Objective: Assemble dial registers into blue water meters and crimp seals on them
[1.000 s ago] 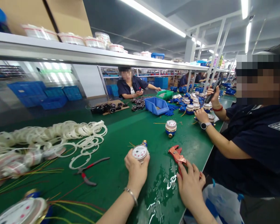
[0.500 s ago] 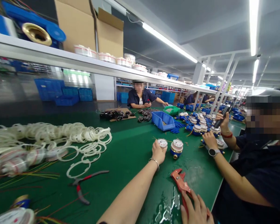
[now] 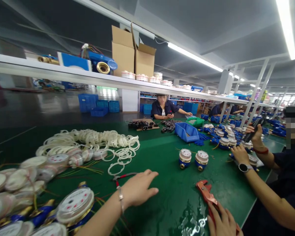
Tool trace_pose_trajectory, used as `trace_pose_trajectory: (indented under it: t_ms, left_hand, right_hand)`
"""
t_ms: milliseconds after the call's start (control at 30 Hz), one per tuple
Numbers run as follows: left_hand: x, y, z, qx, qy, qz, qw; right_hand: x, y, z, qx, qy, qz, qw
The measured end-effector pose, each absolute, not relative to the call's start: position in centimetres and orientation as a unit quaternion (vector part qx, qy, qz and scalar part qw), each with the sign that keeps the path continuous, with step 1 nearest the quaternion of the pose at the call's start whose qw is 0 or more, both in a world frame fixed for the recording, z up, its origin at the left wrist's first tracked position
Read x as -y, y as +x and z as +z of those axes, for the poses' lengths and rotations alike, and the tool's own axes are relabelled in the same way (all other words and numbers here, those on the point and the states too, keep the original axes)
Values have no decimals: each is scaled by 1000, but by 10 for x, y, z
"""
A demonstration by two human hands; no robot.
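Observation:
My left hand is empty, fingers stretched forward and thumb apart, above the table beside red-handled pliers, which it partly covers. My right hand lies round the handles of an orange pipe cutter at the lower right; its jaws point away from me. Beyond my hands, two water meters stand upright side by side, a left meter and a right meter, with white dials and blue bodies. Several more meters crowd the lower left, with thin coloured wires among them.
White plastic rings are heaped at the left. Ahead are a blue bin and a green bin. A co-worker's hand is among blue meters on the right. Another person sits across the table. A shelf runs overhead; water wets the table.
My left hand has let go of the left standing meter and moved back left, opening. My right hand stays on the pipe cutter. The view has turned left, showing more meters at the lower left.

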State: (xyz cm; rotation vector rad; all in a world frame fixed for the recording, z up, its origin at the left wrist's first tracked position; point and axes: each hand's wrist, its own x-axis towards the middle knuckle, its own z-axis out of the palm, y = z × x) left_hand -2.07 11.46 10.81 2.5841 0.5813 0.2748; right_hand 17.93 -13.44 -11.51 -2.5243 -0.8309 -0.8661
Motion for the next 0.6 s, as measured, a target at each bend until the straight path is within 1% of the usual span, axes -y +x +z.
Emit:
trace_pose_trajectory:
  t_ms: [33, 167, 200, 233, 267, 333, 400, 600]
  left_hand:
    - [-123, -42, 115, -245, 944, 96, 200]
    - [-150, -119, 121, -419, 900, 65, -99]
    - [-153, -134, 118, -456, 875, 61, -148]
    - [-155, -147, 115, -490, 853, 53, -170]
    - [-156, -157, 111, -518, 838, 45, -166]
    - [-156, -169, 104, -545, 830, 30, -114]
    - [-156, -172, 101, -538, 839, 32, -74]
    - [-169, -167, 104, -485, 873, 40, -45]
  right_hand:
    - [136, 179, -116, 288, -893, -301, 172]
    - [140, 180, -118, 283, -903, -281, 160]
    - [141, 180, -118, 280, -906, -275, 157]
    - [141, 179, -118, 276, -910, -268, 153]
    - [141, 179, -117, 272, -914, -262, 150]
    - [141, 177, -114, 271, -918, -249, 146]
    - [142, 176, -112, 278, -919, -237, 146]
    - [145, 174, -108, 284, -923, -209, 151]
